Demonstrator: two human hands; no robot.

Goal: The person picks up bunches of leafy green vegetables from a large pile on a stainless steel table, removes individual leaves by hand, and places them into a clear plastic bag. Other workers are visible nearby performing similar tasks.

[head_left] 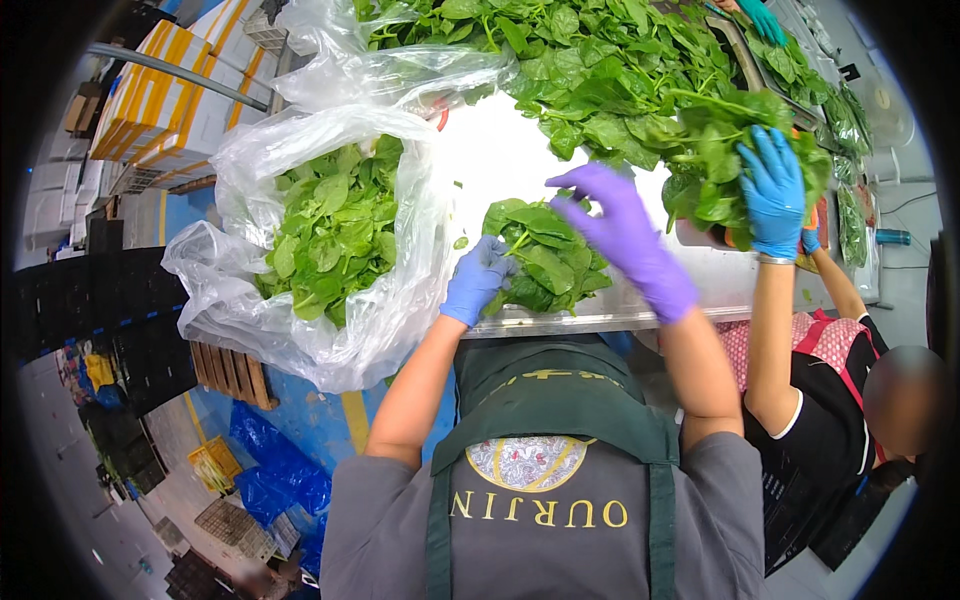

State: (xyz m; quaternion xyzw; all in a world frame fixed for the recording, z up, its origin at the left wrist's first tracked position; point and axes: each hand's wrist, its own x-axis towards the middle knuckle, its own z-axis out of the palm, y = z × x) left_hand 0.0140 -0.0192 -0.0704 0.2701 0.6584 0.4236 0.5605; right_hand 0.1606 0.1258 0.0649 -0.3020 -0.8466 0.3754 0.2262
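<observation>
My left hand [480, 280], in a blue-violet glove, pinches the edge of a small bunch of leafy greens [548, 262] at the table's near edge. Pale stems poke out of the bunch by its fingers. My right hand [622, 238], gloved in purple, hovers over the bunch's right side, its fingers apart and holding nothing; motion blurs it a little. Left of my hands, a clear plastic bag [425, 215] gapes with loose greens [333, 235] inside. Beyond them spreads a large heap of the same greens [600, 75].
A co-worker at my right lifts a big clump of greens [720, 165] with a blue-gloved hand [772, 190]. Another gloved hand [765, 18] reaches in at the far right. White boxes with yellow tape [150, 95] stand far left. Blue plastic sheeting [275, 470] lies on the floor.
</observation>
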